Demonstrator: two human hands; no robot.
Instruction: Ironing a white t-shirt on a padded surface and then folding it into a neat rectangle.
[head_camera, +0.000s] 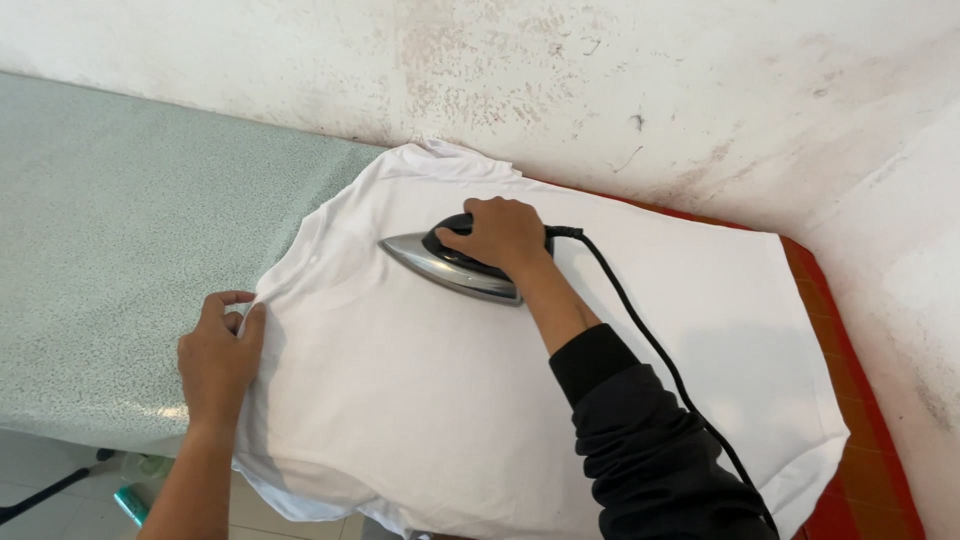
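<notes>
Right hand: the right hand (505, 235) is curled shut around the black handle of a silver-soled electric iron with a black top (452, 266), fingers wrapped over the handle and knuckles up; a black sleeve (640, 440) covers the forearm below the wrist.
Iron: it lies flat, soleplate down, on the upper middle of a white cotton T-shirt (450, 400), its pointed tip aimed to the left, towards the left hand's side; the hand sits directly on top of it.
Cord: a black power cord (660, 350) leaves the rear of the iron just beside the right hand and runs down across the shirt, along the sleeve, to the lower edge of the view.
Left hand: the left hand (218, 358) rests at the shirt's left edge, fingers bent, thumb and fingertips pinching the fabric there; it holds cloth only, well apart from the iron.
Shirt: spread flat across the counter (120, 230), its far edge bunched against the wall, its near edge hanging over the front.
Counter: covered in pale green speckled sheet on the left, with an orange-red surface (860, 400) showing beside the shirt on the right.
Wall: a stained white wall (650, 90) runs behind and round the right side.
</notes>
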